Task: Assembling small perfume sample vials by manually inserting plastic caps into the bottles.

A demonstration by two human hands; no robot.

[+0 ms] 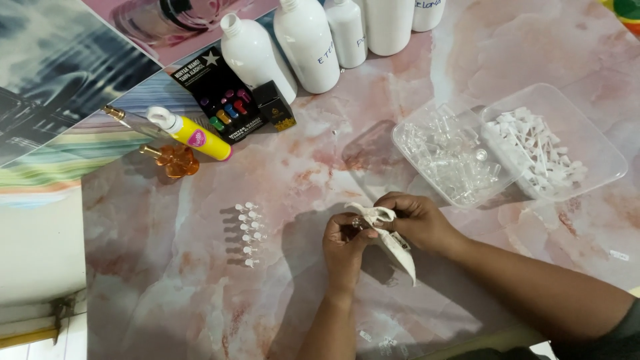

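Basically both hands are gripping one white cloth: left hand (345,239) pinching its near end, right hand (412,217) clutching its top, cloth (395,241) hanging just below the clear trays (460,157) on the table (300,167).

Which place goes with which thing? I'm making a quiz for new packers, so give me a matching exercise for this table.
Things:
1. Yellow squeeze tube with white cap
2. White plastic bottles
3. Clear plastic tray of white sprayer tops
4. White cloth pouch

Places:
A. far edge, in a row
B. between both hands
C. right side
D. left, beside an amber flower-shaped bottle

Pairs: 1-D, 2-A, 3-C, 4-B
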